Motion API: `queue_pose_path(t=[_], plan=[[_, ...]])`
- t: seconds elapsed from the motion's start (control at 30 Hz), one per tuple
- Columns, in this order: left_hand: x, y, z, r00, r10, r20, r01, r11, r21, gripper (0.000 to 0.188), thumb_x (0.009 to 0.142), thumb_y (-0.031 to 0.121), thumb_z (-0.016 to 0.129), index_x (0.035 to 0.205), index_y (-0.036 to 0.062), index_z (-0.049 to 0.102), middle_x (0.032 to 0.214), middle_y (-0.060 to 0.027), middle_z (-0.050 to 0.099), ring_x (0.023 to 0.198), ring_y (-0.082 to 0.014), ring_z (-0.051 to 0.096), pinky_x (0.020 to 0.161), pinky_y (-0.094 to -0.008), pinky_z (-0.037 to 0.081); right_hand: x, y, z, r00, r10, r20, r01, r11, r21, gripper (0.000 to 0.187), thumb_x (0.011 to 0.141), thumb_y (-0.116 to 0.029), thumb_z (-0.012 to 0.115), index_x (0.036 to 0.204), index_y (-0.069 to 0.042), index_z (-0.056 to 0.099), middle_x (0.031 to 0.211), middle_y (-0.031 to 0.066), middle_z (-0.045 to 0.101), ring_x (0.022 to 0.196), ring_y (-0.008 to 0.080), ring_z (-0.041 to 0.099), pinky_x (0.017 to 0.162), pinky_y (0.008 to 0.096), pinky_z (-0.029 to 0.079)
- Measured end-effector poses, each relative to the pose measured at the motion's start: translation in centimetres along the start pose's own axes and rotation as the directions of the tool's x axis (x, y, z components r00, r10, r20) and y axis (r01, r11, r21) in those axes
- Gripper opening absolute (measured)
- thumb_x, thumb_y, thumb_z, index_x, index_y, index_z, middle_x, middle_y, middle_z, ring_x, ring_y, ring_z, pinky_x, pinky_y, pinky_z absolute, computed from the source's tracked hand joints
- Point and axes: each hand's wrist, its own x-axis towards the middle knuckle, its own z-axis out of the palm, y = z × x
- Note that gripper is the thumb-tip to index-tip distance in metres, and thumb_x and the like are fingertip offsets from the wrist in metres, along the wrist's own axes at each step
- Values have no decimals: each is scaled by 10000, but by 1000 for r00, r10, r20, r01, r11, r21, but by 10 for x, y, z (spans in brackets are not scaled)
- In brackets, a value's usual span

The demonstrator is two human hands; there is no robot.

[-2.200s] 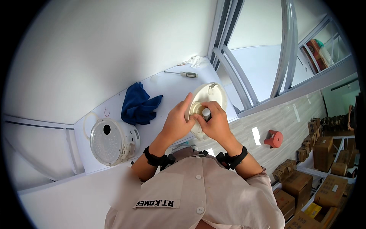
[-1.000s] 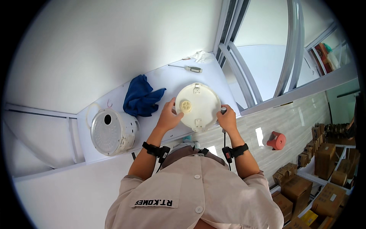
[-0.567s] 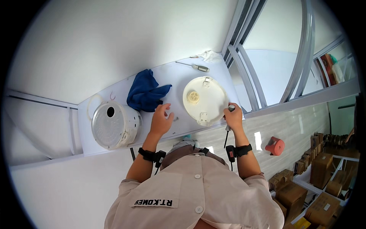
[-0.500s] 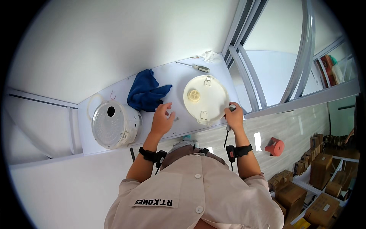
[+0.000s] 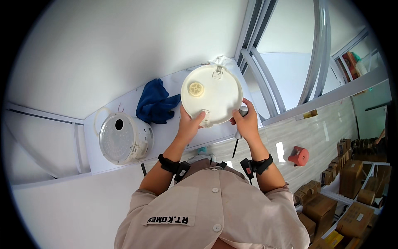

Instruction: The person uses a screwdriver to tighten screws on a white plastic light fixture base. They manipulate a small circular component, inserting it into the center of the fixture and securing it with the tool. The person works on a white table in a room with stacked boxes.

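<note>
Raised over the table is a round cream plastic lid (image 5: 217, 97). It bears a ribbed round cap (image 5: 196, 89) and two small brackets at its rim, one far and one near. My left hand (image 5: 191, 124) grips its near left edge, thumb on the face beside the near bracket. At the near right edge, my right hand (image 5: 246, 121) holds the lid and also keeps a screwdriver (image 5: 238, 133) in its palm, the dark shaft pointing down toward me. Fingers behind the lid are hidden.
On the white table (image 5: 166, 139), a white cylindrical appliance body (image 5: 120, 139) with a dark round hole stands at left. A crumpled blue cloth (image 5: 155, 103) lies beside it, a white cloth (image 5: 222, 61) at the back. Right are a metal frame (image 5: 265, 83), a red stool (image 5: 299, 156) and cardboard boxes (image 5: 319, 207).
The lid has been lifted off the table and shifted left. My left hand has come over from beside the blue cloth and taken hold of it. The other screwdriver is now out of sight.
</note>
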Motion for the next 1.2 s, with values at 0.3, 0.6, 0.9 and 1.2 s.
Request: queue_pose_path(t=[0.3,0.6,0.9,1.2], plan=[[-5,-7,-13,999,10,53,-12,999,38,702,986,23,690,1542,89,267,1448,-163,524,1231,-271,671,823,-406,689,-14,2,-15,995,30,100,-22,997,-79,564,931,-125,776,1403,61,530,812,89,722,653,129,691,546,267,530],[-8,-19,-21,998,16,66,-24,993,115,699,945,33,723,1509,-24,314,1371,-181,581,1168,-229,691,811,-319,670,-9,15,-26,994,74,78,-61,986,-154,466,929,-137,786,1309,75,617,829,77,725,655,129,673,568,273,520],[2,-46,-30,999,27,-26,-22,987,162,654,935,101,781,1450,-33,400,1337,-190,618,1117,-225,702,876,-345,625,-15,14,-20,987,27,155,-12,995,-97,464,906,-118,814,1292,50,619,874,62,706,671,105,651,586,264,521],[-4,5,-19,977,-103,186,100,995,27,673,906,115,843,1440,-34,461,1323,-144,661,1161,-212,676,999,-370,566,-1,29,-39,954,-156,256,73,949,308,599,978,-309,789,1434,-21,527,1138,61,669,688,95,630,575,243,504]])
